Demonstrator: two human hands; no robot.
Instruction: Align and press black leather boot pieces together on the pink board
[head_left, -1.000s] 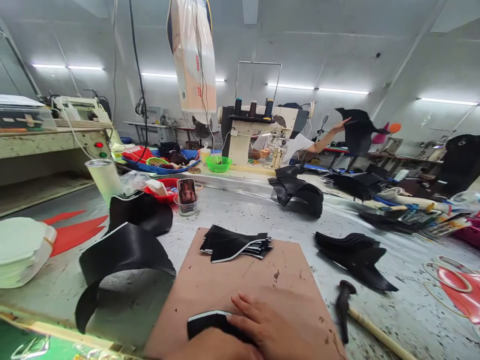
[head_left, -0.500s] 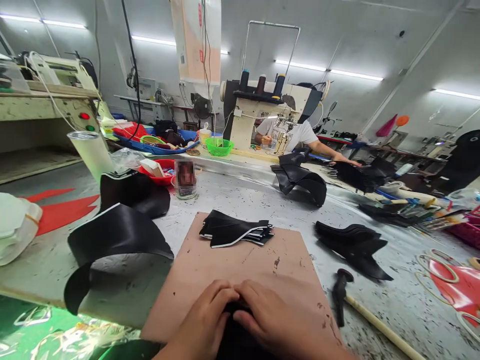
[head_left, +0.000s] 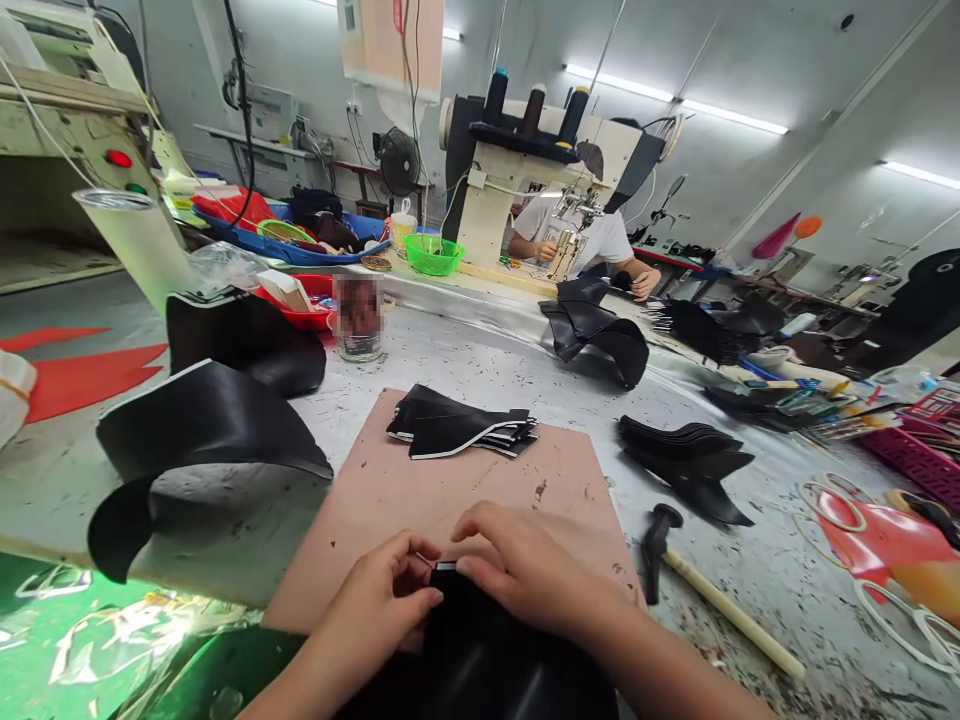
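Head view crops the black piece (head_left: 487, 665) below, leaving unclear whether left hand (head_left: 381, 597) or right hand (head_left: 529, 562) grips it.

Two bare hands (head_left: 529, 570) share the near side with one hammer (head_left: 712, 595) at right, as one blue tray (head_left: 225, 238), one glass cup (head_left: 360, 346) and one black fan (head_left: 399, 161) sit left of three thread spools (head_left: 532, 111).

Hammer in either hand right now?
No, the hammer lies on the table, apart from both the left hand and the right hand.
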